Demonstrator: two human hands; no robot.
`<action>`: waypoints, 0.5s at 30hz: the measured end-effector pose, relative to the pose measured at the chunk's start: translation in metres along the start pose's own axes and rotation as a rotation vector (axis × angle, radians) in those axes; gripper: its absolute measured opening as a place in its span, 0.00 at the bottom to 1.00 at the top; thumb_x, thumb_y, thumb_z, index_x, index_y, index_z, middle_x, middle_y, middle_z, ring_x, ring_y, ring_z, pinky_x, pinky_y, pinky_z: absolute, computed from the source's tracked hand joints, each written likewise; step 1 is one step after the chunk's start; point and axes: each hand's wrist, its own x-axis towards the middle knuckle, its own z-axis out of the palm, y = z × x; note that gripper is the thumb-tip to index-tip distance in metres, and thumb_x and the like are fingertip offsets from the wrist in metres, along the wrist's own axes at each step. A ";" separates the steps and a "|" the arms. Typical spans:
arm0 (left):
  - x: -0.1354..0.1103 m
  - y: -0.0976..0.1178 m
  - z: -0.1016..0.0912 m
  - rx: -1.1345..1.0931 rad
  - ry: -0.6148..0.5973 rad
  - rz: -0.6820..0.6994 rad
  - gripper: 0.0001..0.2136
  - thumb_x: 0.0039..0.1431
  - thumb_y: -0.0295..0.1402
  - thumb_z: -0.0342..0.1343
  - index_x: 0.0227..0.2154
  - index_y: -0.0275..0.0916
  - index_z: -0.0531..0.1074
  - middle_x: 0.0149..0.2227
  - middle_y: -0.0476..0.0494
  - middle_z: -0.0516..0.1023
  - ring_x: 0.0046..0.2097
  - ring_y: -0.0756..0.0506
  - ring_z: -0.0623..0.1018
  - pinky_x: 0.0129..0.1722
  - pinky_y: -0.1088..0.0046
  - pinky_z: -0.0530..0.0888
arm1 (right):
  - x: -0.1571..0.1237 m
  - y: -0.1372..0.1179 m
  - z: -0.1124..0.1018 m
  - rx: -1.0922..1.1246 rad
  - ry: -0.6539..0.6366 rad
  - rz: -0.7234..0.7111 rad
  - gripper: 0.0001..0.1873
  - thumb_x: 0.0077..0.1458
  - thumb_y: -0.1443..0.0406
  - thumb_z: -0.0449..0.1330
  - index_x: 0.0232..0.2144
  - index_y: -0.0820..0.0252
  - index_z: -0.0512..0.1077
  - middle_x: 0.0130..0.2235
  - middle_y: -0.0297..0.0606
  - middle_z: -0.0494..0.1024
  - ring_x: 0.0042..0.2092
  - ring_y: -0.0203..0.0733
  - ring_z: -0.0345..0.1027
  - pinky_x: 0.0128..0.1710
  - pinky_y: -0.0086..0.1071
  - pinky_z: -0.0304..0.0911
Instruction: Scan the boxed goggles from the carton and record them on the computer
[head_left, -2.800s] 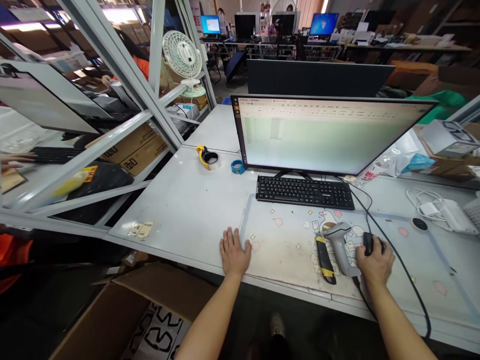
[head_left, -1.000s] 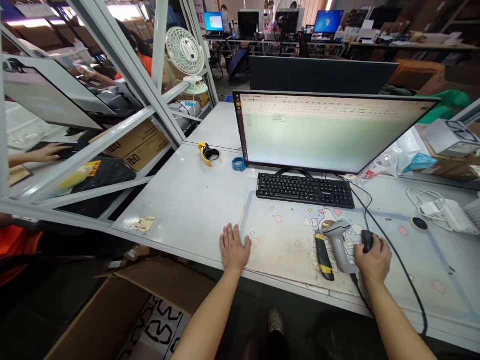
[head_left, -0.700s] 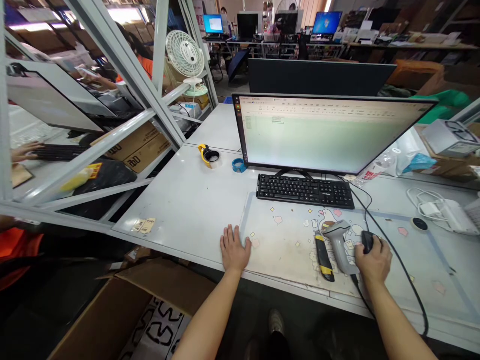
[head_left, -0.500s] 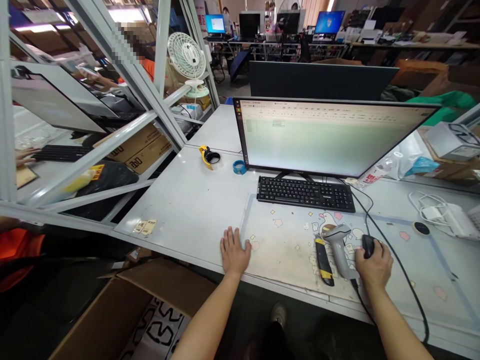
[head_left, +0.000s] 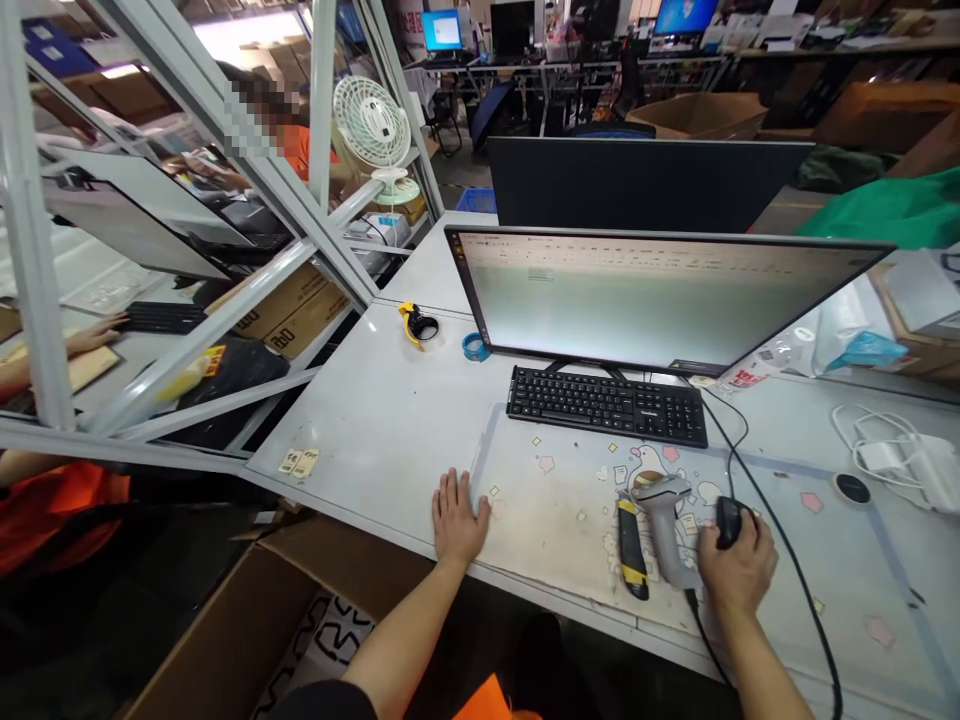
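My left hand [head_left: 459,520] lies flat on the white table near its front edge, fingers spread and holding nothing. Over at the right, my right hand [head_left: 739,565] is wrapped over a black computer mouse [head_left: 727,522] on the printed desk mat [head_left: 555,540]. Just left of that hand rest a grey barcode scanner [head_left: 666,530] and a black and yellow utility knife [head_left: 631,548]. Behind them sits a black keyboard [head_left: 607,405], below a monitor [head_left: 667,305] that shows a mostly blank document or sheet.
A yellow tape dispenser [head_left: 417,328] and a blue tape roll [head_left: 475,347] lie left of the monitor. An open cardboard box [head_left: 225,630] stands below the table's front left. A metal frame [head_left: 292,260] with a fan [head_left: 373,122] borders the left. White chargers and cables [head_left: 896,455] lie right.
The camera view has tilted and shifted, so the table things sit slightly lower in the picture. Both hands keep their places, the right one still on the mouse.
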 end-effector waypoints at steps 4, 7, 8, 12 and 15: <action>0.001 0.002 -0.002 -0.014 -0.018 -0.010 0.32 0.74 0.41 0.50 0.75 0.29 0.69 0.81 0.27 0.58 0.82 0.31 0.58 0.81 0.44 0.55 | 0.004 -0.006 -0.010 0.036 -0.052 0.035 0.38 0.65 0.52 0.62 0.66 0.77 0.73 0.66 0.75 0.73 0.65 0.79 0.71 0.64 0.71 0.68; 0.001 0.004 -0.004 -0.024 -0.024 -0.011 0.33 0.74 0.41 0.50 0.74 0.27 0.70 0.80 0.25 0.59 0.82 0.30 0.59 0.81 0.43 0.55 | 0.017 -0.025 -0.029 0.097 -0.071 0.099 0.39 0.66 0.49 0.60 0.64 0.77 0.74 0.66 0.78 0.71 0.67 0.81 0.68 0.66 0.76 0.63; 0.001 0.005 -0.005 -0.030 -0.027 -0.014 0.33 0.73 0.41 0.50 0.74 0.26 0.70 0.80 0.24 0.59 0.82 0.30 0.59 0.81 0.43 0.56 | 0.024 -0.039 -0.040 0.133 -0.066 0.125 0.39 0.66 0.47 0.60 0.63 0.77 0.75 0.66 0.78 0.72 0.68 0.81 0.67 0.66 0.76 0.62; 0.002 0.013 -0.013 -0.068 -0.035 -0.029 0.33 0.72 0.41 0.51 0.74 0.26 0.70 0.79 0.22 0.61 0.81 0.29 0.60 0.81 0.43 0.55 | 0.058 -0.146 -0.128 0.478 -0.154 0.188 0.34 0.67 0.44 0.61 0.59 0.67 0.78 0.59 0.65 0.81 0.62 0.69 0.75 0.66 0.69 0.68; 0.006 0.022 -0.024 -0.115 -0.055 -0.040 0.33 0.72 0.40 0.52 0.74 0.25 0.69 0.79 0.20 0.60 0.81 0.28 0.59 0.80 0.42 0.55 | 0.068 -0.259 -0.248 0.990 -0.406 0.086 0.25 0.72 0.53 0.64 0.66 0.55 0.76 0.57 0.51 0.85 0.55 0.56 0.82 0.58 0.56 0.78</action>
